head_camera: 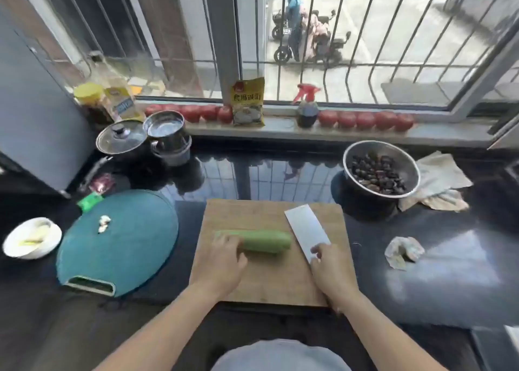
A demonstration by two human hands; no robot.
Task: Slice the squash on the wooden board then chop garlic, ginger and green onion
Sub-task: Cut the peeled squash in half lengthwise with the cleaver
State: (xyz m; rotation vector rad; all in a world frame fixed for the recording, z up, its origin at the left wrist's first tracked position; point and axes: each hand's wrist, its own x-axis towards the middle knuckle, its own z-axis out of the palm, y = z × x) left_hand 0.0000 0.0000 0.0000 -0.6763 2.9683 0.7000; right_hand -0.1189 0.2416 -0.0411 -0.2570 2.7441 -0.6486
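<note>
The wooden board [269, 280] lies on the dark counter with the squash [264, 241] whole on it, so slicing has not begun. The left hand [222, 261] covers the squash's left end, fingers curled over it, pinning it down. The right hand [331, 269] grips the cleaver [306, 227] at its handle end, the blade lying beside the squash's free right end, not yet in it. Left of the holding hand, the teal board [120, 255] carries a few garlic cloves [104, 224], unchopped. Ginger and green onion cannot be picked out.
</note>
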